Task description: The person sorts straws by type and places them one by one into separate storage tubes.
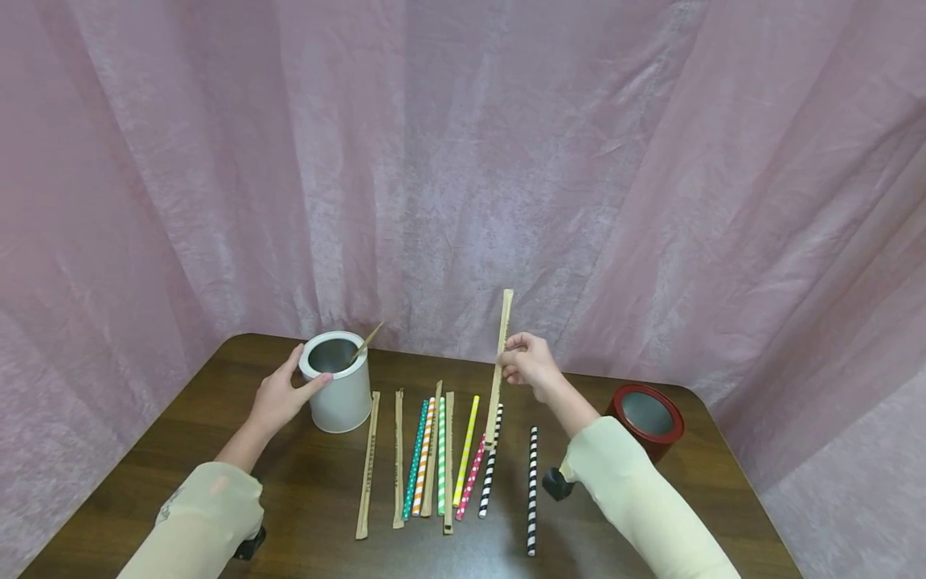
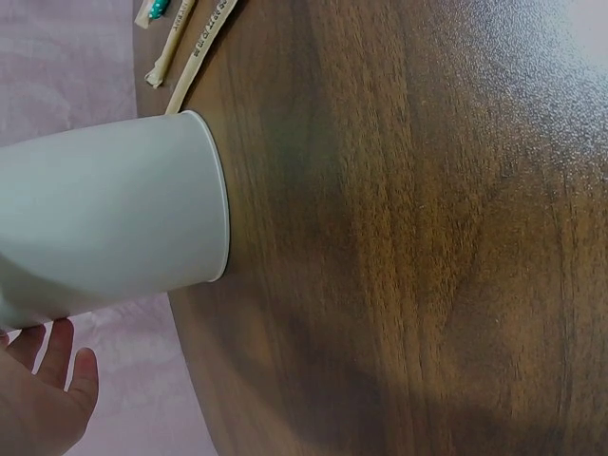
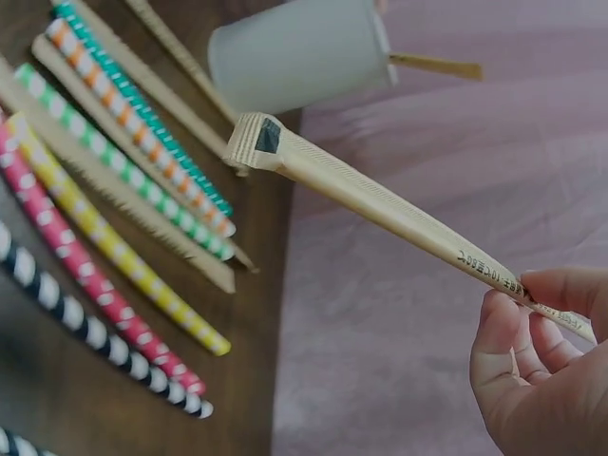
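Observation:
My left hand (image 1: 280, 400) grips the white can (image 1: 340, 402) near its rim, thumb in front and fingers round the left side. The can stands upright, with one paper-wrapped stick (image 1: 367, 342) leaning out of its mouth. In the right wrist view, my right hand (image 3: 546, 366) pinches a paper-wrapped straw (image 3: 380, 209) between thumb and fingers. In the head view that wrapped straw slants upright above the row, its lower end overlapping the black-striped straw (image 1: 488, 474) and the pink dotted straw (image 1: 472, 478).
Teal (image 1: 415, 458), orange-striped (image 1: 424, 458), green-striped (image 1: 442, 466) and yellow (image 1: 466, 450) straws lie among several wrapped straws (image 1: 367, 474). Another black-striped straw (image 1: 532, 490) lies apart to the right. A red can (image 1: 620, 410) stands behind my right forearm. A pink curtain (image 1: 463, 177) hangs behind the table.

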Available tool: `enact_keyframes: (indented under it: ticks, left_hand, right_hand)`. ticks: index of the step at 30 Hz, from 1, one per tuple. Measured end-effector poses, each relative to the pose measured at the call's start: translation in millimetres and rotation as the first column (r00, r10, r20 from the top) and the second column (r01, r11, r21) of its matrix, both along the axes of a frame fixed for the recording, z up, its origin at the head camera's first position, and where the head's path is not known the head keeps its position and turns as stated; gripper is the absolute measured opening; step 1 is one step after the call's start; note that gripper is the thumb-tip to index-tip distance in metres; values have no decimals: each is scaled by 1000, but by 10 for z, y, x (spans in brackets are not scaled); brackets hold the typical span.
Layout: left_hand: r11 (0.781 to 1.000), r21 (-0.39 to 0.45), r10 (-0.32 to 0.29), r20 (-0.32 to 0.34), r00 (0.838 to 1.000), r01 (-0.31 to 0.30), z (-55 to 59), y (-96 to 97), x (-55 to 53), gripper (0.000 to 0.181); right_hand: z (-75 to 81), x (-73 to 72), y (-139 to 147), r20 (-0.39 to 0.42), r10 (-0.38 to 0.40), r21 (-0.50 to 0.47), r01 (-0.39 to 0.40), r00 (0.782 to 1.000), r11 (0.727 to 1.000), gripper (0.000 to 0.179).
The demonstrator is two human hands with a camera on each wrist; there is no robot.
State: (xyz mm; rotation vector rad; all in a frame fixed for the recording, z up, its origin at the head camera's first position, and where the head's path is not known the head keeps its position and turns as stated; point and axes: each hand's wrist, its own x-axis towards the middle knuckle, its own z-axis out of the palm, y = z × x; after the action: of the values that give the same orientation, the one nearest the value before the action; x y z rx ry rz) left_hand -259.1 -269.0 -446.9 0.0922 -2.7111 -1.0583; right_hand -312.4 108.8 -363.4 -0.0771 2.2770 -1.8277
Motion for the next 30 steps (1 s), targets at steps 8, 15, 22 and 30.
enact_keyframes:
  ticks: [8, 15, 22, 30]
  left_hand:
    - [1000, -8, 0, 11, 1000, 0, -10, 8, -1, 87]
    - [1000, -16, 3, 16, 1000, -3, -6, 1, -7, 87]
    - [1000, -11, 7, 16, 1000, -6, -2, 13, -3, 87]
    - [1000, -11, 14, 16, 1000, -14, -15, -10, 0, 86]
  right_hand:
    - [305, -4, -132, -25, -35, -105, 32, 999, 994, 19]
    - [466, 34, -356, -66, -88, -239, 70, 994, 969, 20]
    - [440, 48, -625, -91, -140, -347, 100, 986, 933, 29]
    - [333, 102, -921, -159, -177, -432, 93, 971, 897, 22]
